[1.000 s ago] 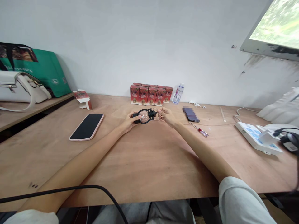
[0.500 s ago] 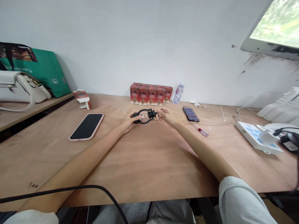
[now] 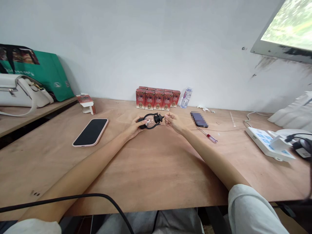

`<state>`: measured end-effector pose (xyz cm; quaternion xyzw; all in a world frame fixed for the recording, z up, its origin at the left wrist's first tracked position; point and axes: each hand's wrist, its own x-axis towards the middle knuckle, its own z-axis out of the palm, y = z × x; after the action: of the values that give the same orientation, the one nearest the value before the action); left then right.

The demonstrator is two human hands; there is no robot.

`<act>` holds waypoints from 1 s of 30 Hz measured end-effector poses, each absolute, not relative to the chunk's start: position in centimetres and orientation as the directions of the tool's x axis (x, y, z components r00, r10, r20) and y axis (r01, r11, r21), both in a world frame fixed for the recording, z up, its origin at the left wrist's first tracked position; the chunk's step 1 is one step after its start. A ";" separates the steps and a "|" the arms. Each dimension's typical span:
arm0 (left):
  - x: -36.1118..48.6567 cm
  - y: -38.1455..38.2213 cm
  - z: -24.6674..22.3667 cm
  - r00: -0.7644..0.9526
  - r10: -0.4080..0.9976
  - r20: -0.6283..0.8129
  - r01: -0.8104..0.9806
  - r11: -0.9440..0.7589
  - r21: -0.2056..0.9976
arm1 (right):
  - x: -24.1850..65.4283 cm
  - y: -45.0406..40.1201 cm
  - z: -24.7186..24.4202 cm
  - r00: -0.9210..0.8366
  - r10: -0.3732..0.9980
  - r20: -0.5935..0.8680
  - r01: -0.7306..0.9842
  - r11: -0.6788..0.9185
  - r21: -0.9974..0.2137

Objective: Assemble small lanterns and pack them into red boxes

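Black, clear-globed lantern [image 3: 151, 121] lies sideways before red printed boxes [image 3: 159, 100], barely moved since a second ago, its base gripped by the left hand [image 3: 135, 127], while the right hand [image 3: 175, 122] curls at its pointed top, grip unclear, so handling seemingly continues there.

A plain, pale grey-white wall [image 3: 109, 45] fills the back of the room, its surface mostly smooth, with a few dark chips [image 3: 243, 48] toward the right. A window [image 3: 290, 26] cuts into the upper right corner, bright with blurred green and yellow; its grey sill [image 3: 265, 52] has dark, flaking patches, and brownish streaks [image 3: 264, 62] run below it. A broad wooden table [image 3: 151, 169] with faint grain reaches back to the wall. On the left, a dark gap separates it from a second wooden surface [image 3: 14, 123]. The light is soft and cool, the floor hard to make out
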<state>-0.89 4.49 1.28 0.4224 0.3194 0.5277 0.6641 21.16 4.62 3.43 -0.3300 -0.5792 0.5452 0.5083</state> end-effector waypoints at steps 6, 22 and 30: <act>-1.1 4.7 1.0 0.303 0.953 -0.025 -0.493 0.179 0.851 | 20.4 4.2 3.3 -0.277 0.920 0.279 -0.259 0.208 -0.943; -1.1 4.7 1.0 0.346 0.938 -0.019 -0.444 0.181 0.877 | 20.4 3.7 4.2 -0.250 0.908 0.337 -0.079 0.328 -0.941; -1.1 4.9 0.8 0.359 0.933 -0.024 -0.410 0.181 0.894 | 20.6 3.5 4.5 -0.256 0.904 0.342 -0.041 0.343 -0.938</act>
<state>-1.13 4.90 0.78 0.4274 0.3060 0.4761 0.7050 20.61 3.47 4.48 -0.3359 -0.6423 0.4643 0.5090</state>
